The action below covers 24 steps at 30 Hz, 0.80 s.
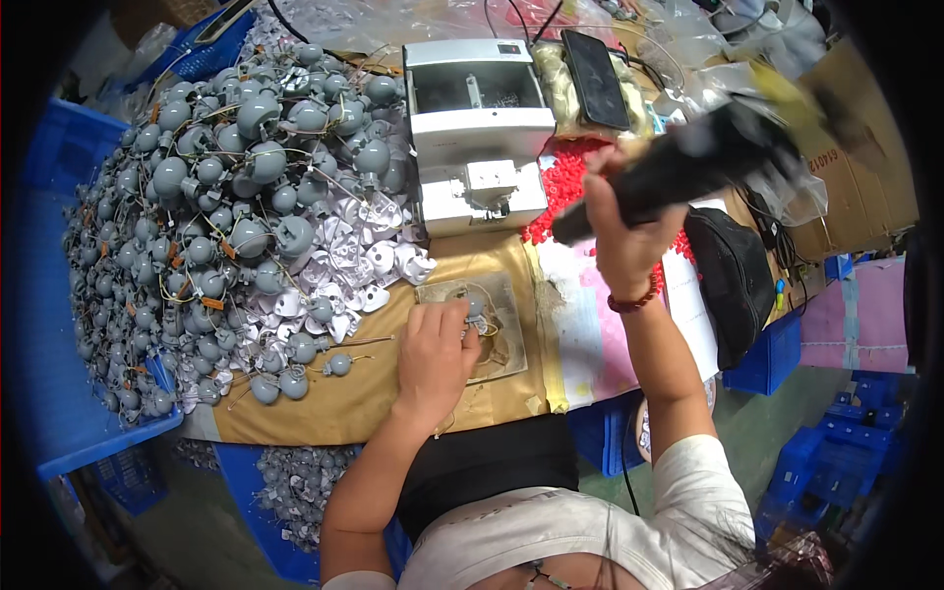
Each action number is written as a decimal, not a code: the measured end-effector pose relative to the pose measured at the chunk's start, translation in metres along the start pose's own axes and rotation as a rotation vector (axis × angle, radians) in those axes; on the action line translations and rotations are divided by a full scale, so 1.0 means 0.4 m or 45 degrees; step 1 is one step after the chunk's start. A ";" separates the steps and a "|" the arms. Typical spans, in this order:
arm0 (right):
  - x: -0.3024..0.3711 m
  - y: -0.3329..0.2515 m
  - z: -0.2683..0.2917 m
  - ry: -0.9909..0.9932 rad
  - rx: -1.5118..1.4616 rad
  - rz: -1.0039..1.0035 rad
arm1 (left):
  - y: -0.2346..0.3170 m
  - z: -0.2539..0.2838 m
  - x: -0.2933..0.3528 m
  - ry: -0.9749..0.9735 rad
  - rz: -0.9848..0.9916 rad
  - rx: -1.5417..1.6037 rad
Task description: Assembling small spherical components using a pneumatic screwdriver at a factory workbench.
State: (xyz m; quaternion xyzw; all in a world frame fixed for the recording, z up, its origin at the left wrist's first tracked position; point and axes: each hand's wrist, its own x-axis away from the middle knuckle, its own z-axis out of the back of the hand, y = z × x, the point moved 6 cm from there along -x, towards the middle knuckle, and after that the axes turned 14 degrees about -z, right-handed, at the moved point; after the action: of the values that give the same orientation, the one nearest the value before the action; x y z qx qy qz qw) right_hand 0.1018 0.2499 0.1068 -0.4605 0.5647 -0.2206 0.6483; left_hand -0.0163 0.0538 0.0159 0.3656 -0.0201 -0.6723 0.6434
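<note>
The left hand (pixel 436 352) pinned a small grey round part (pixel 475 313) on the worn flat work pad (pixel 506 339), fingers curled over it. Up and to the right, the right hand (pixel 621 236) gripped a black power screwdriver (pixel 688 162), its long axis slanting down-left toward the part.

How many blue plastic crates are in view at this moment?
5, maybe more. One crate holds the grey parts on the left, another is at the top left, one sits under the table, one stands beside the black bag, and a stack is at the lower right. Others may be hidden.
</note>
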 end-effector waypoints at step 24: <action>0.084 -0.052 -0.192 -0.549 -0.137 -0.684 | -0.006 -0.002 0.009 0.057 0.008 0.002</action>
State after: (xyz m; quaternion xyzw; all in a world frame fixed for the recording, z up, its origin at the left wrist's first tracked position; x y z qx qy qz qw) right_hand 0.0436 0.1861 0.1115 -0.6624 0.2843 -0.2511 0.6461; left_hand -0.0175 0.0513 0.0124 0.3809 -0.0072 -0.6620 0.6454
